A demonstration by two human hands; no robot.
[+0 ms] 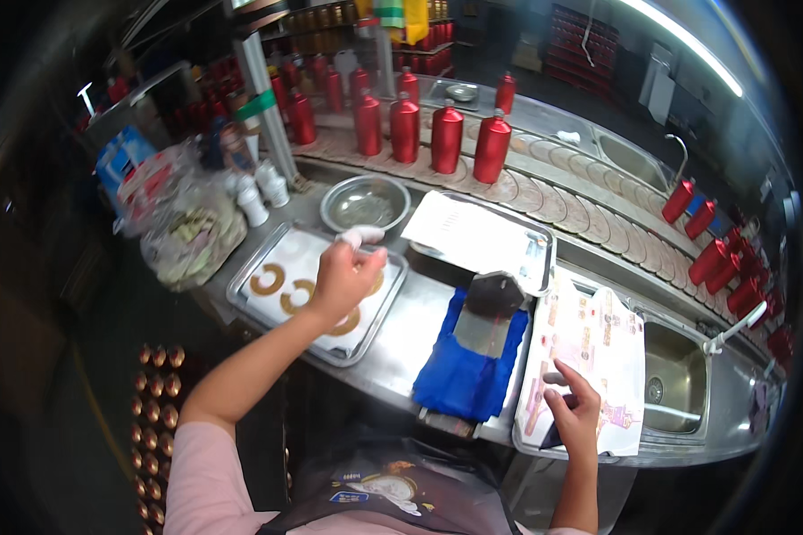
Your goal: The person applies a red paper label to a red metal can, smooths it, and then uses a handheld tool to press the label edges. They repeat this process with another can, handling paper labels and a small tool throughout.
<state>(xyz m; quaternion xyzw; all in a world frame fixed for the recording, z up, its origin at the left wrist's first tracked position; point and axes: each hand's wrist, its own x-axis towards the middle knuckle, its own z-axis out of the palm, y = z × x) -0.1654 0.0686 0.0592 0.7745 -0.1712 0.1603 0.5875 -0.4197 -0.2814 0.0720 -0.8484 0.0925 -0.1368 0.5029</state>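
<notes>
My left hand is raised over a metal tray at left, its fingers curled. A small white piece shows at its fingertips; whether it is held or worn cannot be made out. White paper lines the tray, and several tan, C-shaped flat pieces lie on it, partly behind my wrist. On the right, my right hand hovers above a printed white sheet, thumb and forefinger apart. Something grey sits at its fingertips. A dark patch beneath the palm is unclear.
Between my hands lies a blue cloth with a dark-topped device. Behind stand a metal bowl and a paper-covered tray. Red bottles line a conveyor. A sink is at right, plastic bags at left.
</notes>
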